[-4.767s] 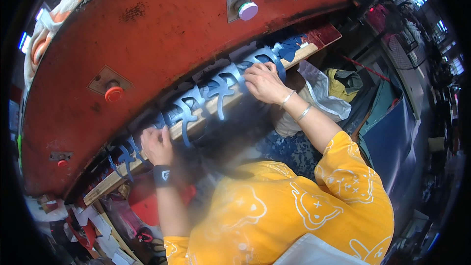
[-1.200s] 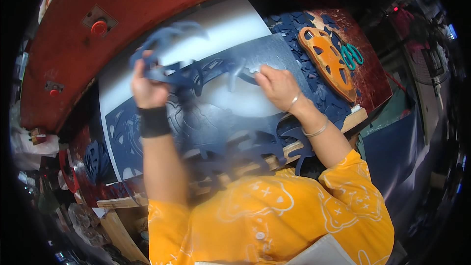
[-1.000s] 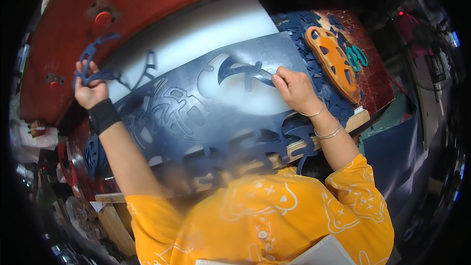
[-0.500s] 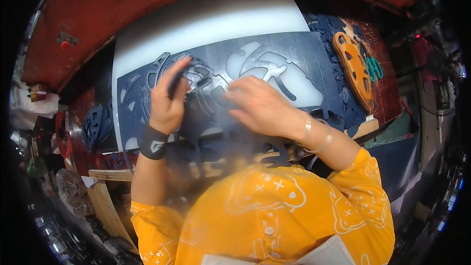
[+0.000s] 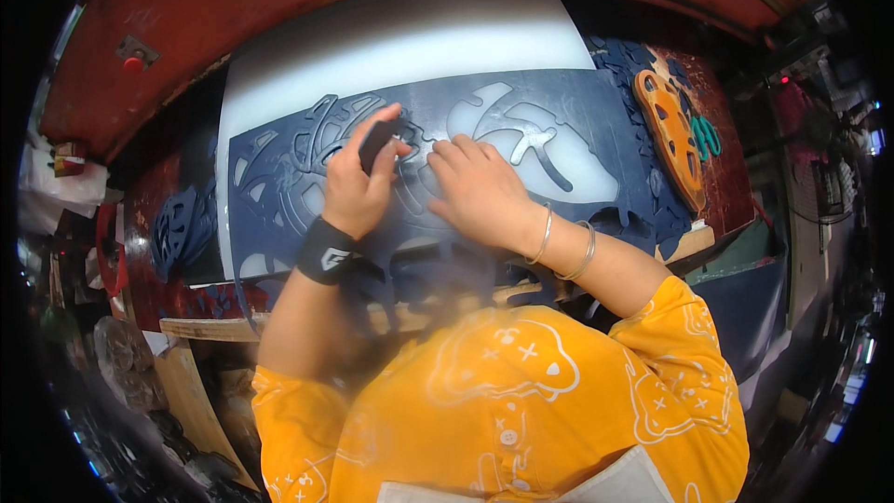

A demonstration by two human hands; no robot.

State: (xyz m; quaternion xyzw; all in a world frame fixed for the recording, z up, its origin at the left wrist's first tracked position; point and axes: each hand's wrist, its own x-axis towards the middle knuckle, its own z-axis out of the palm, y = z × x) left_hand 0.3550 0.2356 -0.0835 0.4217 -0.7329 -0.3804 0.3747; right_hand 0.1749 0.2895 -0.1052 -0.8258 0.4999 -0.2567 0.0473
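my left hand (image 5: 358, 188) grips a dark cutout piece (image 5: 376, 142), right hand (image 5: 480, 191) flat, fingers loose, pinning the navy sheet (image 5: 596, 121) so it can't slide

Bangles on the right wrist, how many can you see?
2: both bangles sit side by side on the right wrist, behind the right hand pressing the dark blue sheet; none seem hidden.

Yellow short-sleeved shirt with white cartoon prints and buttons, black wristband (image 5: 326, 251) just below the left hand (image 5: 358, 191), two thin silver bangles (image 5: 563, 244) below the right hand (image 5: 480, 191)
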